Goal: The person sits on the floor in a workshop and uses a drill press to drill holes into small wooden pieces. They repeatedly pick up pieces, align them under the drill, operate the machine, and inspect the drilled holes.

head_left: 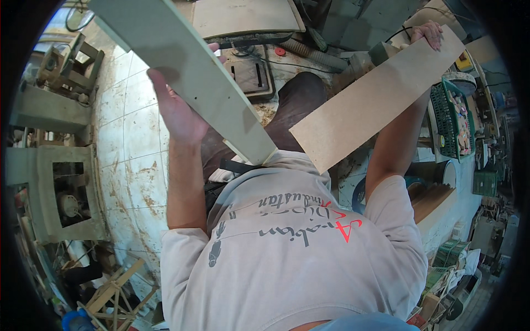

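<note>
My left hand (185,116) grips a long pale board (193,83) from beneath. Its thumb lies along the near-left edge, and fingertips show past the far edge. This board has narrow strips along its edges and a few small dark holes; its lower end rests near my waist. In my right hand (428,36) is a flat, thin tan board (375,99), slanting from the upper right down toward my lap. Those fingers curl over its upper end, while the palm side is hidden behind it. The two boards are apart.
A green plastic crate (448,124) with small pieces stands to the right. Ahead are a power tool with a flat base (251,74), a corrugated hose (314,54) and a red round piece (280,51). Sawdust marks the tiled floor (130,143). A wooden frame (118,289) lies lower left.
</note>
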`<state>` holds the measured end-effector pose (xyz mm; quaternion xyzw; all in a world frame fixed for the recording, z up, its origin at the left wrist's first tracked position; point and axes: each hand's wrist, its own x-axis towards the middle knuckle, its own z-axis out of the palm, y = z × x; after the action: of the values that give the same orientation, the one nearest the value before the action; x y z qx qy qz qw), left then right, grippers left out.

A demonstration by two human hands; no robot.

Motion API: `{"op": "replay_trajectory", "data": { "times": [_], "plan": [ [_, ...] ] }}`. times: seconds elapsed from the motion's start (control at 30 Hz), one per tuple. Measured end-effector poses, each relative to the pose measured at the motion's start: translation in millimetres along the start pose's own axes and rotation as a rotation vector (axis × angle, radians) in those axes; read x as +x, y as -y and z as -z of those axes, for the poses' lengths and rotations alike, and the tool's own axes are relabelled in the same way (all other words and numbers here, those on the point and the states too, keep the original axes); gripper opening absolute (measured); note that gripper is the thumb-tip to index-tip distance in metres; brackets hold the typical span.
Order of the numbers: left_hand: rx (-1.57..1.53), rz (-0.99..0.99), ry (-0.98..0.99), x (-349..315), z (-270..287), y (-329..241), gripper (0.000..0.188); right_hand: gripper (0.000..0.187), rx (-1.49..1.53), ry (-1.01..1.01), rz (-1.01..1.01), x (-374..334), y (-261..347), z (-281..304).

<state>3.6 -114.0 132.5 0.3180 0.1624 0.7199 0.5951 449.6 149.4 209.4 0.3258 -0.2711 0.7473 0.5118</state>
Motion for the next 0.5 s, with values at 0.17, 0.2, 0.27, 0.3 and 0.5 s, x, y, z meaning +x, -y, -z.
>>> {"op": "replay_trajectory", "data": {
  "times": [0.17, 0.2, 0.27, 0.3, 0.5],
  "plan": [
    [0.210, -0.039, 0.120, -1, -23, 15, 0.062, 0.021, -0.099, -0.013, 0.005, 19, 3, -4],
    [0.277, -0.034, 0.136, -3, -24, 18, 0.062, 0.022, -0.142, -0.029, 0.018, 21, 5, -8],
    [0.419, -0.030, 0.167, -5, -30, 22, 0.061, 0.024, -0.247, -0.065, 0.049, 35, 1, -19],
    [0.431, 0.009, 0.154, -6, -34, 21, 0.063, 0.024, -0.331, -0.092, 0.078, 43, -2, -26],
    [0.328, 0.071, 0.302, 3, -40, 37, 0.094, 0.029, -1.012, -0.289, 0.223, 110, -74, -97]
  ]
}}
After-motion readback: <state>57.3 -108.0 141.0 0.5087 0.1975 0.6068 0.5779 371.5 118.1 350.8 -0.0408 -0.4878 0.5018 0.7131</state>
